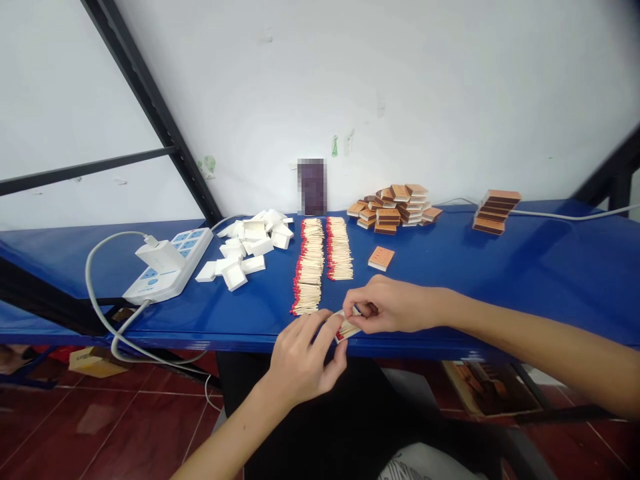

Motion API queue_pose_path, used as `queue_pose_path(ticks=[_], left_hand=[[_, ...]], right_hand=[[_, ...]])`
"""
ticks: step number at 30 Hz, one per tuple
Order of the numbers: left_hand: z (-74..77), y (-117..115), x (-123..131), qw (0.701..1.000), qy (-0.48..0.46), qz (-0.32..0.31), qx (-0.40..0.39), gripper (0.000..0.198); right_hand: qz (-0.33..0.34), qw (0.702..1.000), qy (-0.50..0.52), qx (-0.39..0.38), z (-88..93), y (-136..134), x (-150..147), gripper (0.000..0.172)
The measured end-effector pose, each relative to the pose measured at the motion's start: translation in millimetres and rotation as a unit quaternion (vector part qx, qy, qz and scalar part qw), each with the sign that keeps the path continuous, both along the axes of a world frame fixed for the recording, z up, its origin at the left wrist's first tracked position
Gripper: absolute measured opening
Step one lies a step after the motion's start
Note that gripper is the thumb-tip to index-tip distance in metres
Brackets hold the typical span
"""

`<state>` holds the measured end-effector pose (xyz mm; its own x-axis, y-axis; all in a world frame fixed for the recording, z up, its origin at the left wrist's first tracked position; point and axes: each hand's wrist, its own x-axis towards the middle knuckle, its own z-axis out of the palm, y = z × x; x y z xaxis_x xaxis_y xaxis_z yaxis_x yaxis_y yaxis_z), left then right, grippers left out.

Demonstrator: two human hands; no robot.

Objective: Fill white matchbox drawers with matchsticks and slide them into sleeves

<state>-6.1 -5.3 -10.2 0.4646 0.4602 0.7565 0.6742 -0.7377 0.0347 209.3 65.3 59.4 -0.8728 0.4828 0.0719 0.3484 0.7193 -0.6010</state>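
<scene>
At the front edge of the blue table (525,280), my left hand (305,357) and my right hand (387,307) both pinch a small white matchbox tray (346,328) filled with red-tipped matches. Just beyond them lie two long rows of loose matches (323,260). A single orange matchbox (381,258) lies flat to the right of the rows.
A heap of empty white trays (247,247) lies left of the matches, and a white power strip (167,267) with a plugged cable sits further left. Piled orange matchboxes (395,208) and a small stack (496,211) stand by the wall. A black frame leg crosses at left.
</scene>
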Motion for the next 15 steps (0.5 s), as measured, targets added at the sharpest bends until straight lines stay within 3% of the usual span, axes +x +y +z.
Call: queue_pose_path(ticks=[11, 15], left_hand=[[-0.7, -0.8, 0.5, 1.000, -0.003, -0.003, 0.008, 0.024], [-1.4, -0.3, 0.2, 1.000, 0.003, -0.002, 0.008, 0.022]], right_hand=[[0.028, 1.000, 0.006, 0.010, 1.7, -3.6, -1.0, 0.017], [-0.016, 0.997, 0.052, 0.049, -1.5, -1.4, -1.4, 0.020]])
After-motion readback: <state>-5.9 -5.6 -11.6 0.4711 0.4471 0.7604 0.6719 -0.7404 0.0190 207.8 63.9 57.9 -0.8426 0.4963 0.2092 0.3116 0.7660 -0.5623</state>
